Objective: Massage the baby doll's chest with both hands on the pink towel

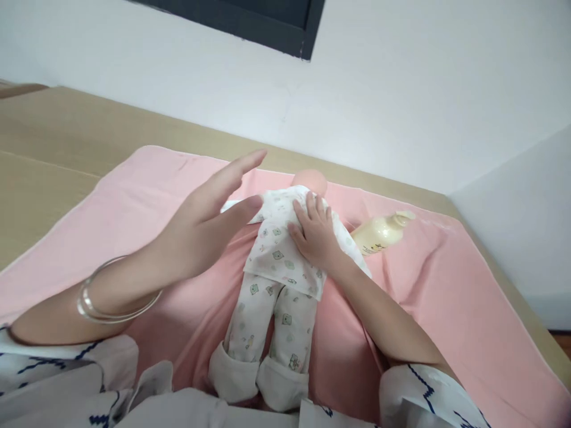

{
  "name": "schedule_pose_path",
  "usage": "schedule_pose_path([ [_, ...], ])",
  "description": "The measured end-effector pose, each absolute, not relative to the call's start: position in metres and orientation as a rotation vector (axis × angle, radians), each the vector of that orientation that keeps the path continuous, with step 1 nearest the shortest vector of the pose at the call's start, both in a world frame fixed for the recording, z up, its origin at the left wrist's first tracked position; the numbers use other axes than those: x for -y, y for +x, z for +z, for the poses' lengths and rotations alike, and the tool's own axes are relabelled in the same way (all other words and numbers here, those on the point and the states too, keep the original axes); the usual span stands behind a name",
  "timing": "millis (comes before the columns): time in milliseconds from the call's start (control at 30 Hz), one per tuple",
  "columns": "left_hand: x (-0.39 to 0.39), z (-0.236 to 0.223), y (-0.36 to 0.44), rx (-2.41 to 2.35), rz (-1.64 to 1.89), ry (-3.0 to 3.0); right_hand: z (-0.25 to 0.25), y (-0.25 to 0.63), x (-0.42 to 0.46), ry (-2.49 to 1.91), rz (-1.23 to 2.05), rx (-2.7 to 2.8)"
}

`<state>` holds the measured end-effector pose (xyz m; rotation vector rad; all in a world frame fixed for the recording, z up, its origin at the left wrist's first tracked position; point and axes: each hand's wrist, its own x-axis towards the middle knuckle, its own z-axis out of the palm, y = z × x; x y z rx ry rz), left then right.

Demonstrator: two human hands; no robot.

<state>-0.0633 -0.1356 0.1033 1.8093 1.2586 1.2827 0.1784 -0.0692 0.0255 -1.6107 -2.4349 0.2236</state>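
A baby doll [285, 255] in a white shirt and trousers with small printed figures lies stretched out, its feet toward me. Its bald head [309, 180] is at the far end, and no face shows. My right hand [316, 233] rests flat on the upper part of the doll's shirt, fingers spread. To the left, my left hand [209, 223] is raised beside and above the doll, fingers stretched out and holding nothing. Bracelets [87, 303] circle my left wrist. Thick white cuffs [234, 371] cover the ends of the doll's legs.
Beneath the doll spreads a pink mat [455, 291], wrinkled in places, on a light wooden surface [49, 142]. A pale yellow pump bottle [379, 232] lies on its side right of the doll. Behind stands a white wall [401, 89] with a dark frame [267, 24].
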Motion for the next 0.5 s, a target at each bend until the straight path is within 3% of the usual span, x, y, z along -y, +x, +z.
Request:
schedule_pose_path([
  [167, 0.175, 0.101, -0.141, -1.547, 1.635, 1.521, 0.012, 0.183, 0.067, -1.44, 0.052, 2.376],
  [367, 0.229, 0.084, -0.265, -1.735, 2.539, 0.937, 0.009, 0.174, 0.047, -1.466, -0.172, 2.526],
  [433, 0.255, 0.068, -0.307, -1.962, 2.628, 0.746, 0.01, 0.171, 0.042, -1.417, -0.234, 2.583],
  [500, 0.282, 0.043, -0.344, -2.358, 2.484, 0.415, 0.011, 0.171, 0.04, -1.399, -0.245, 2.594],
])
